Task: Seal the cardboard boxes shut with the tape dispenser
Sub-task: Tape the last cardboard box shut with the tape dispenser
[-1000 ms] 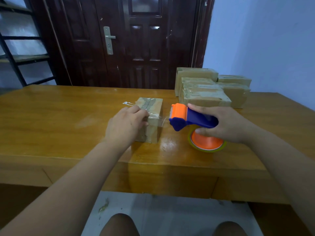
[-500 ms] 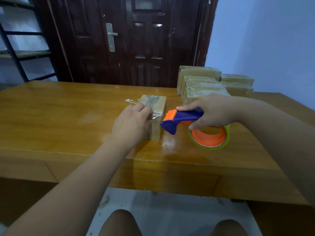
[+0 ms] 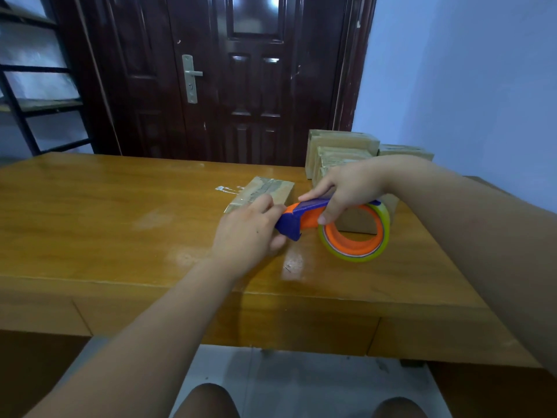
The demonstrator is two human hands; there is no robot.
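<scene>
Table [image 3: 120, 224]: I saw glossy wood.
Room: dark door [image 3: 241, 86], blue wall [image 3: 467, 86].
Left hand [image 3: 247, 233]: clasped box [image 3: 265, 190].
Right hand [image 3: 346, 188]: gripped tape dispenser [image 3: 304, 214].

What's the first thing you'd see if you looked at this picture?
The bright orange and blue tape dispenser jumps out, gripped by the right hand in the middle of the wooden table. Just left of it, the left hand holds a small cardboard box with shiny tape on top. A stack of more boxes sits behind, near the dark door.
</scene>
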